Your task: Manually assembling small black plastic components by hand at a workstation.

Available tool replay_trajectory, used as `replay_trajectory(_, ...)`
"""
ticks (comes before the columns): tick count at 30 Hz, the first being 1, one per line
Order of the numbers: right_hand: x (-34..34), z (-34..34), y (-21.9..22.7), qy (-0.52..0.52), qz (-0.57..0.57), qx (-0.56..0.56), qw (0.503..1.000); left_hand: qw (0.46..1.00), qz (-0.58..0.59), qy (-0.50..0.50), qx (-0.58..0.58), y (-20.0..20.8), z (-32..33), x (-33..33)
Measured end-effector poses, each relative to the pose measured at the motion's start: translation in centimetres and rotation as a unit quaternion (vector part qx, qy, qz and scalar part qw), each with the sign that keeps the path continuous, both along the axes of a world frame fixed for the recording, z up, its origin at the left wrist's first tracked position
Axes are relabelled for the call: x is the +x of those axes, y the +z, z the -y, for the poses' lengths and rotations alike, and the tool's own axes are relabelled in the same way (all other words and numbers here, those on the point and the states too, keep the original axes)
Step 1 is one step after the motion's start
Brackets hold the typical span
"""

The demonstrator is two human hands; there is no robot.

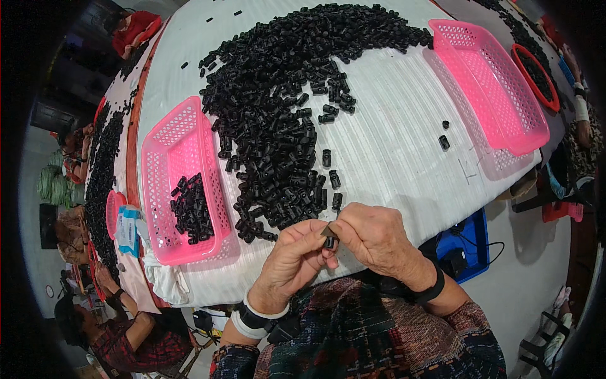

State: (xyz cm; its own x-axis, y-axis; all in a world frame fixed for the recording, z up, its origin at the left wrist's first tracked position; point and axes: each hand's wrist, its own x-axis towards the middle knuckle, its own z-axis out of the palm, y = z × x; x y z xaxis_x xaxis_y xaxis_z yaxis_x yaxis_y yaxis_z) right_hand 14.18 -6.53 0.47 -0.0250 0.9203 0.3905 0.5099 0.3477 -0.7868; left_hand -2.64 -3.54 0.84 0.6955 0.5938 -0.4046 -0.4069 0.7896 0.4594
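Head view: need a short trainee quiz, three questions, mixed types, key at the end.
1. True or false: the left pink basket has black parts in it.
2. Multiple choice: where is the blue tray?
A) inside the left pink basket
B) past the near edge of the table, on the right
C) on top of the black pile
3. Short answer: what is held in the fingers of the left hand, with the right hand close against it?

Key:
1. True.
2. B.
3. A small black part.
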Motion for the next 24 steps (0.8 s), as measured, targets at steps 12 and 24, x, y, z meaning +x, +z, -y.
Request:
replay_trajectory(12, 0.7, 0.0, -0.1, 0.031, 0.008, -0.018, 0.999, 1.0, -0.024, 0.007, -0.006, -0.4, -0.6, 0.7)
replay_trajectory(24, -1.4, 1.2, 0.9, -0.04, 0.08, 0.234, 0.968, 0.998, -0.01, 0.061, 0.005, 0.9, 0.6, 0.3)
